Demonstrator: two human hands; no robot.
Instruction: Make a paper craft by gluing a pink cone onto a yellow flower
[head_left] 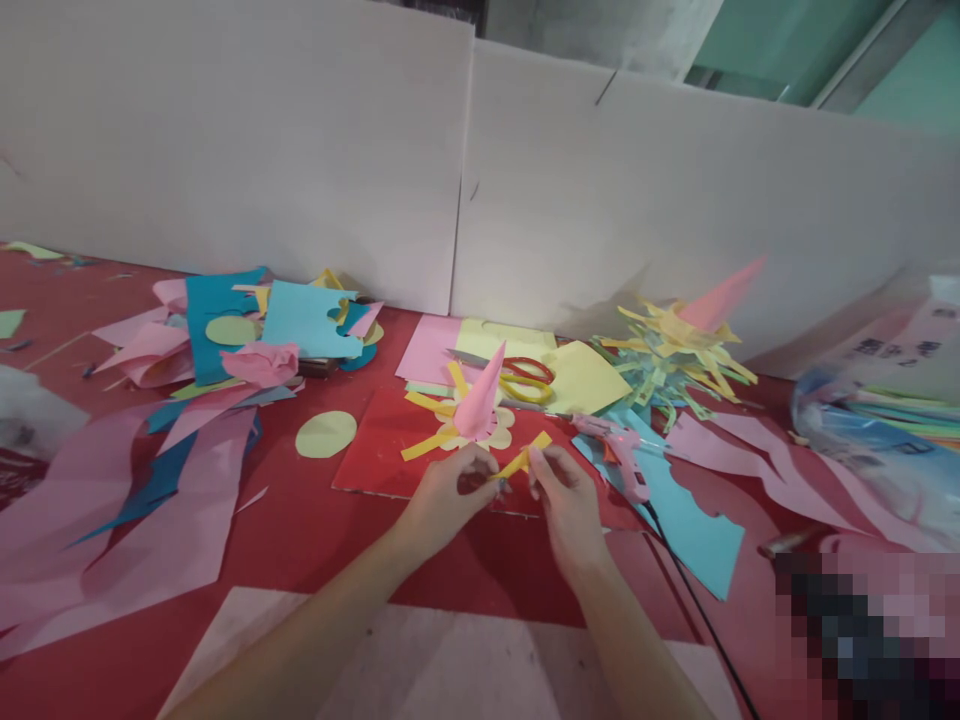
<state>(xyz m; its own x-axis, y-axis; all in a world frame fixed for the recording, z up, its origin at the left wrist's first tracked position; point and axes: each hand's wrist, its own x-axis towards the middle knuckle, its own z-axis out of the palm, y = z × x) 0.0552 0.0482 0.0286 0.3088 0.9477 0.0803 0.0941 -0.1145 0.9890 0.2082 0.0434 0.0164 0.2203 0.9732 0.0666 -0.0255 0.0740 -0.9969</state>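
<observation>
Both of my hands pinch a short yellow paper strip (516, 466) just above the near edge of a red board (375, 455). My left hand (454, 490) has it at the left end, and my right hand (564, 500) grips it closer to its right end. Just beyond them stands a pink paper cone (480, 402) on a pale yellow flower-shaped base (501, 432). Several yellow strips (429, 445) spread out from the left side of that base. To the right of my right hand lies a pink glue gun (616, 448) with a black cord.
Behind the cone, scissors (531, 384) with red and yellow handles lie on paper sheets. A finished-looking cone piece (694, 335) with fringed strips stands back right. Coloured scraps (311, 318) and a pale yellow disc (325, 434) are on the left; a plastic bag (892, 420) sits right. White panels (300, 150) rise behind.
</observation>
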